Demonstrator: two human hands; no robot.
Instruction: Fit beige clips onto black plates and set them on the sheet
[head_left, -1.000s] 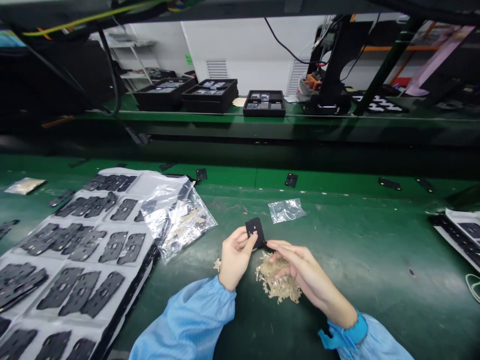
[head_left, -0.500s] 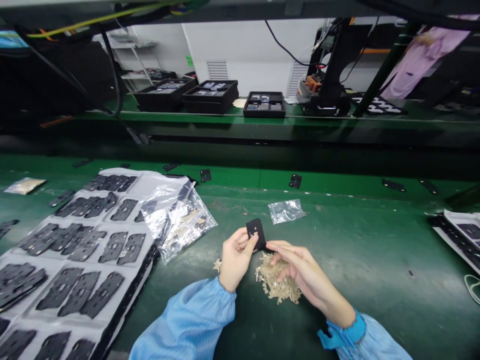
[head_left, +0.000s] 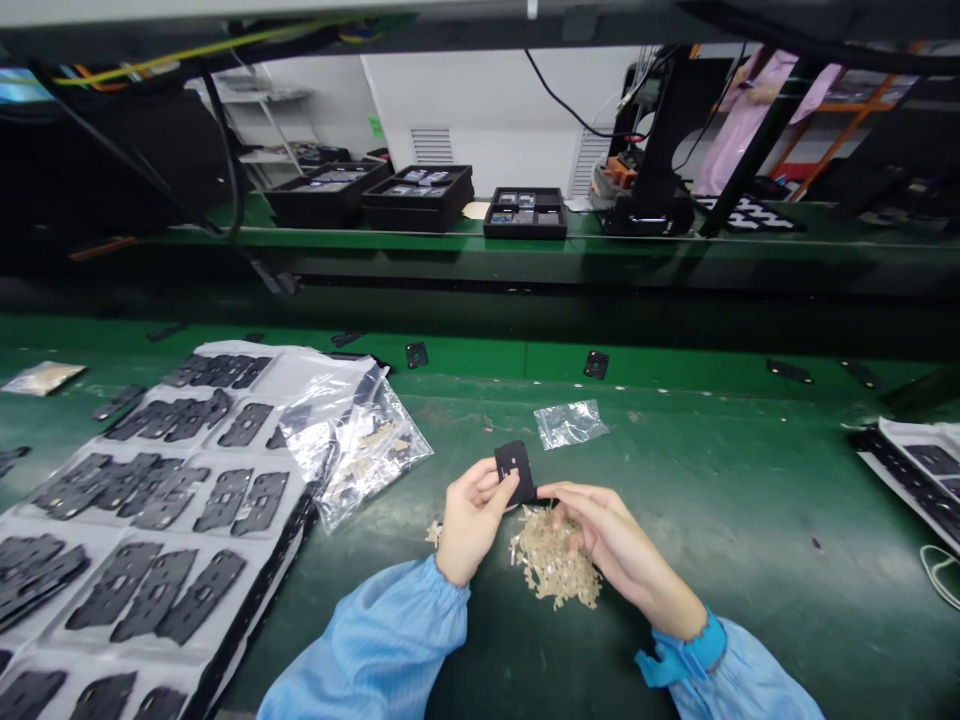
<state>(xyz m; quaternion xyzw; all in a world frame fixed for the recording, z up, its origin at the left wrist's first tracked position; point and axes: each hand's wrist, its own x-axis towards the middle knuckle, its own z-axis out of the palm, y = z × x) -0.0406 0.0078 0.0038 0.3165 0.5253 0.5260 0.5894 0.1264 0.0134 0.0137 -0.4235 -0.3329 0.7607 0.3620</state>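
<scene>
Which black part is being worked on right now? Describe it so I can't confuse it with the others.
On the green bench, find the tan pile of small pieces between both hands. The small black plate pinched in the left hand is it, the only one lifted off the bench.

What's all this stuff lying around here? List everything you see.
small black plate: one, black, pinched between both hands
tan parts pile: one heap, beige, under the right hand
small clear bag: one, empty-looking, beyond the hands
clear bag of tan parts: one, left of the hands
white sheets with black plates: many plates, far left
black trays: several, back shelf
green bench: one
left hand: blue sleeve
right hand: blue sleeve
</scene>
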